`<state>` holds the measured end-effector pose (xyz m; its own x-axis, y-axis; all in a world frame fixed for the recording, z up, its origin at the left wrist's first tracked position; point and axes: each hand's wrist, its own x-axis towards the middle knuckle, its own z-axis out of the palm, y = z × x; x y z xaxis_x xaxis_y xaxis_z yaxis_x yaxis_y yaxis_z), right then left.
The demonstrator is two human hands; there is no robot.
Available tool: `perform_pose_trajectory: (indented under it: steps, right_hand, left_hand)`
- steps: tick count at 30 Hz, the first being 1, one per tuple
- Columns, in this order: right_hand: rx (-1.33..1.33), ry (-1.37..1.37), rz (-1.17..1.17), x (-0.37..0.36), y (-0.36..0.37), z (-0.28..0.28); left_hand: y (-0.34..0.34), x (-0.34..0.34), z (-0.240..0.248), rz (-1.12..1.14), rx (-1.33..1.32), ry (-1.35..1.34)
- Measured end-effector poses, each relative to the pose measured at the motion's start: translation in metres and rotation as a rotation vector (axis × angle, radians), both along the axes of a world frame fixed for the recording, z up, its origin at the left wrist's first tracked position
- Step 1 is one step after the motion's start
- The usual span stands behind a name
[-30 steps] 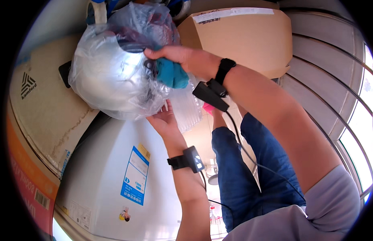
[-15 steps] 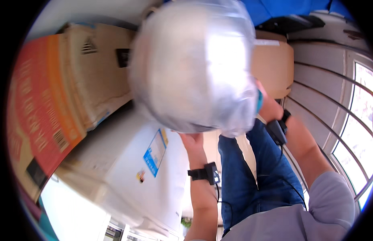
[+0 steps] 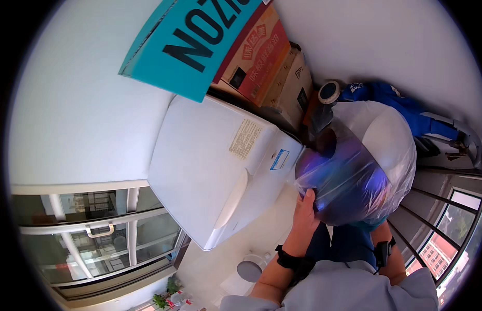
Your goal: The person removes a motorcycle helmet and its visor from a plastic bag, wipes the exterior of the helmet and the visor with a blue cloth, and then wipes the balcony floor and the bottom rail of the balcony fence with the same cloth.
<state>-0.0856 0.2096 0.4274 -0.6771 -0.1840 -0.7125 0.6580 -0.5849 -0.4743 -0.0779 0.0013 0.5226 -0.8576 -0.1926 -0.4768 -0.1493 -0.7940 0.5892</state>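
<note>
At far left stands a glazed door (image 3: 93, 233), with plants (image 3: 163, 299) on the floor below and to its right. A teal box (image 3: 186, 54) overhangs a white appliance (image 3: 207, 155); a red-and-orange carton (image 3: 256, 57) and a brown carton (image 3: 294, 89) stand just beyond. The left hand (image 3: 304, 211), its wrist strapped in black, is clamped on the lower left edge of a helmet (image 3: 361, 160). The helmet, wrapped in clear plastic, is in front of the torso, its dark visor (image 3: 344, 179) facing left. A teal cloth (image 3: 374, 224) shows at its lower edge. The right hand is hidden behind the helmet; its grip cannot be determined. The wrists are apart. Blue fabric (image 3: 399, 103) lies beyond the helmet; bars (image 3: 443, 200) and a window (image 3: 456, 225) are at far right.
</note>
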Motion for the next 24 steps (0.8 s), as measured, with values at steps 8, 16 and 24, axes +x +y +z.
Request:
perform_pose_trajectory:
  steps: [8,16,24]
  right_hand:
    - [-0.17,0.164,0.327,-0.012,-0.109,0.087]
    - [-0.194,0.283,0.58,-0.004,-0.223,0.132]
    - [-0.054,0.627,0.586,0.025,-0.325,0.188]
  left_hand:
    - [-0.099,0.09,0.13,0.433,-0.624,0.345]
    - [-0.235,0.14,0.241,0.254,-1.366,0.452]
    - [-0.316,0.125,0.173,-0.027,-2.262,0.432]
